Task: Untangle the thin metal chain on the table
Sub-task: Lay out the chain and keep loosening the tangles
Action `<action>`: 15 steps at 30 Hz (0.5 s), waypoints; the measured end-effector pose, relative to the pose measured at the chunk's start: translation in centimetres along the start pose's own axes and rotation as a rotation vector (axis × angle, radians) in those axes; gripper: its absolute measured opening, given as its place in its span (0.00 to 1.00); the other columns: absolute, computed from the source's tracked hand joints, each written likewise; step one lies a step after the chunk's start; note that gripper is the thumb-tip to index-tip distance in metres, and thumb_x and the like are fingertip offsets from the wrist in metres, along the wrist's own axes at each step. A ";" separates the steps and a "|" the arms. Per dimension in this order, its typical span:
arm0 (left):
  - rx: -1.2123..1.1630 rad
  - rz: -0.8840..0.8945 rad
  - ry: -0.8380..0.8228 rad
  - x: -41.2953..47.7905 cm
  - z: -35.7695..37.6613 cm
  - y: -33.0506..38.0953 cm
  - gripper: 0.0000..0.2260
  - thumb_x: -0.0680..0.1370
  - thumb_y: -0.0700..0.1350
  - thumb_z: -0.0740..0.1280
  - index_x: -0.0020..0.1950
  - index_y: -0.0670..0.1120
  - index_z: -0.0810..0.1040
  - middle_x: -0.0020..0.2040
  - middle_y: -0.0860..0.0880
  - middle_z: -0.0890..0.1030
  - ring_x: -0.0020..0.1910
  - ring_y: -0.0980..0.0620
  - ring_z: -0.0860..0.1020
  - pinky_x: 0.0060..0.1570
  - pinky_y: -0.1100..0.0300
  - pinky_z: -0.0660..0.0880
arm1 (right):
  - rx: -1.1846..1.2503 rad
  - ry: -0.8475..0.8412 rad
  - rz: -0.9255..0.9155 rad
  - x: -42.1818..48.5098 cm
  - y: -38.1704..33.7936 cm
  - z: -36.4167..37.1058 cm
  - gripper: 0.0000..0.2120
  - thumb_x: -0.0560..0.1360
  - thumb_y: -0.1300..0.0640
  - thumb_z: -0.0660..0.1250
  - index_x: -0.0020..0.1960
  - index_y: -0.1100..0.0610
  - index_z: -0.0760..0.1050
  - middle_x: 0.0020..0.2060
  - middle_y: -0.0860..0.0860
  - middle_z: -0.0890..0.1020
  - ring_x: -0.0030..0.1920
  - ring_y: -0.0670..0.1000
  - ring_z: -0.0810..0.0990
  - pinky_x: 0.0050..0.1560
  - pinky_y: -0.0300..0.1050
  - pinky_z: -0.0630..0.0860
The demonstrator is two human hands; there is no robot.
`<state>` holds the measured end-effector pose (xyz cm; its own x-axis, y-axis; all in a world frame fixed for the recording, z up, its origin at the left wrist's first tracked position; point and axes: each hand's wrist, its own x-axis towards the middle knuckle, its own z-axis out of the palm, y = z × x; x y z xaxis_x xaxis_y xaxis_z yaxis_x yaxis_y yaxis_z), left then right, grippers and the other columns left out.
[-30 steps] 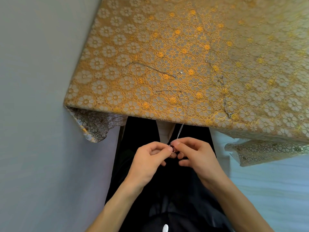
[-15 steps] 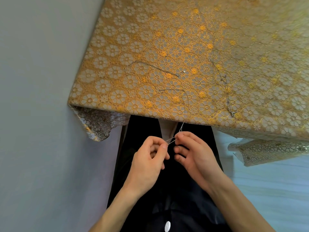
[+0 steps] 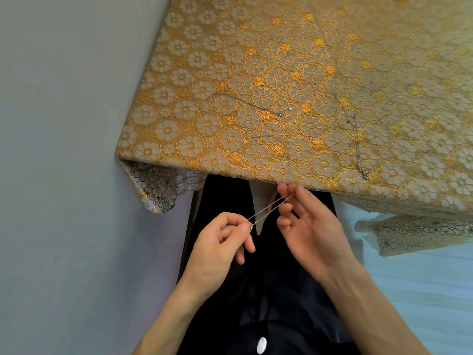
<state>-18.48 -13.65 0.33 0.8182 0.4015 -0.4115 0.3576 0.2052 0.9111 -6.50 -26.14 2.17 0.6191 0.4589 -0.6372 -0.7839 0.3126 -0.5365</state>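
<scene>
Thin chain [image 3: 271,205]: doubled strand, taut, just below the table [image 3: 204,160] front edge, over a dark lap.
Left hand [image 3: 220,247]: pinches the lower end.
Right hand [image 3: 312,226]: pinches the upper end at the edge, other fingers spread.
On the table: second chain [image 3: 243,100], third chain [image 3: 357,139], small bead [image 3: 290,108].

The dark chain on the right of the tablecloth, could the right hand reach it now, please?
Probably yes: the dark chain lies just beyond the right hand, nothing between, though that hand pinches the thin chain.

Gold flower-patterned tablecloth [image 3: 256,60], silver chain [image 3: 266,208], black clothing [image 3: 268,278], white button [image 3: 261,345], grey wall [image 3: 64,124]
</scene>
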 end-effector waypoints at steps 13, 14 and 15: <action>0.015 -0.004 0.072 0.0 -2.3 -0.1 0.05 0.81 0.39 0.66 0.47 0.39 0.79 0.32 0.47 0.81 0.27 0.52 0.73 0.33 0.69 0.70 | -0.002 0.076 -0.148 1.2 -4.4 -0.8 0.05 0.80 0.57 0.63 0.50 0.57 0.77 0.45 0.50 0.84 0.35 0.43 0.76 0.33 0.33 0.73; 0.019 -0.008 0.073 0.0 -2.4 -0.2 0.05 0.81 0.39 0.66 0.47 0.39 0.79 0.32 0.46 0.81 0.27 0.52 0.73 0.33 0.69 0.70 | -0.014 0.079 -0.150 1.3 -4.5 -0.8 0.05 0.81 0.58 0.62 0.51 0.57 0.77 0.45 0.50 0.84 0.35 0.43 0.76 0.33 0.33 0.73; 0.022 -0.008 0.071 -0.1 -2.4 -0.2 0.06 0.81 0.39 0.66 0.46 0.39 0.79 0.32 0.46 0.81 0.28 0.52 0.73 0.33 0.69 0.70 | -0.027 0.084 -0.153 1.4 -4.7 -0.7 0.06 0.82 0.58 0.62 0.51 0.58 0.77 0.45 0.51 0.84 0.35 0.43 0.76 0.33 0.32 0.73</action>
<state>-19.70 -11.54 0.12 0.7815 0.4621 -0.4192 0.3746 0.1897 0.9076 -1.90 -27.61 3.42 0.7341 0.3358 -0.5902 -0.6790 0.3508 -0.6449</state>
